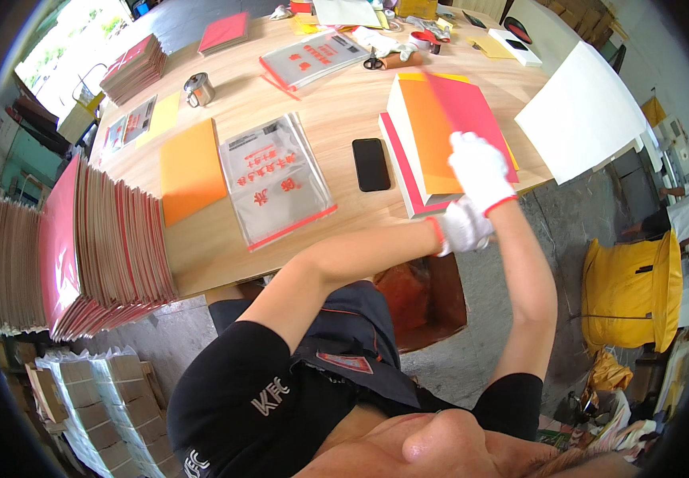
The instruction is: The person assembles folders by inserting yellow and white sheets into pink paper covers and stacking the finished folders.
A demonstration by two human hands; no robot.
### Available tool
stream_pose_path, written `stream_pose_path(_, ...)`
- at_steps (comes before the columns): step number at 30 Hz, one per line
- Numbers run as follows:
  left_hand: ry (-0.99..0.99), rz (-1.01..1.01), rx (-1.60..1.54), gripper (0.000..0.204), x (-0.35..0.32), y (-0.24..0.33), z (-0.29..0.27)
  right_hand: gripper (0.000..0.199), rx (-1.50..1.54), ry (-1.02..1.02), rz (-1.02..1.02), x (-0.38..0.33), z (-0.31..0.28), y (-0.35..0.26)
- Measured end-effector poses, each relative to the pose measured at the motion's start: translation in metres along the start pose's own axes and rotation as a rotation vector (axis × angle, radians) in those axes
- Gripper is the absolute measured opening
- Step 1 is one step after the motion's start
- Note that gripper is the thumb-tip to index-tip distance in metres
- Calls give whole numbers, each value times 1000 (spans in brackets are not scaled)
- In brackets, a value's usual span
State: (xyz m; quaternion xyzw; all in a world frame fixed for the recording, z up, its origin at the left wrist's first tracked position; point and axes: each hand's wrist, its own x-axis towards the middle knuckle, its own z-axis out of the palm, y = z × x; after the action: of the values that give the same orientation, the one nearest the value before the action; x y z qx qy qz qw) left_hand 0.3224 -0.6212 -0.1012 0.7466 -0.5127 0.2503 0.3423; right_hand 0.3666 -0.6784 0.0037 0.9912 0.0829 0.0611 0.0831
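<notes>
My right hand [481, 169], in a white knit glove, is closed at the near edge of a red sheet [472, 107]. The sheet lies over a stack of orange sheets [418, 119], and its left edge is blurred. Just below, my left hand [465, 226], also gloved, is at the near end of the stack, close under my right wrist; its fingers are blurred and partly hidden. Under the orange sheets a white block with a red cover [396, 155] juts out to the left. A black phone [371, 165] lies beside the stack.
Clear plastic sleeves [276, 179] and an orange sheet [191, 169] lie left on the table. Tall piles of red-covered folders [113, 239] stand at its left edge. A metal mug [198, 89], scissors [372, 60] and white sheets [583, 115] are farther off. A yellow bag [630, 292] stands right.
</notes>
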Motion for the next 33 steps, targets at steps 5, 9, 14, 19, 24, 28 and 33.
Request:
stream_pose_path(5, -309, 54, -208, 34, -72, 24, -82, 38, -7, -72, 37, -19, 1, -48)
stream_pose_path(9, -325, -107, -221, 31, -151, 27, -119, 34, 122, -28, -35, -9, 12, -5)
stream_pose_path(14, -293, -313, -240, 27, -212, 45, -151, 34, 262, 106, 50, -16, 30, 11)
stream_pose_path(19, -253, -388, -135, 31, -257, 54, -165, 32, 220, 27, 123, -9, 24, -8)
stream_pose_path(24, -214, -432, -97, 32, -284, 60, -181, 26, 311, 36, 177, -11, 8, -12)
stream_pose_path(28, -196, -478, -95, 31, -301, 64, -190, 22, 312, -49, 202, -9, -2, -12)
stream_pose_path(33, -203, -531, -142, 30, -317, 69, -192, 20, 398, -83, 196, -3, 7, 0)
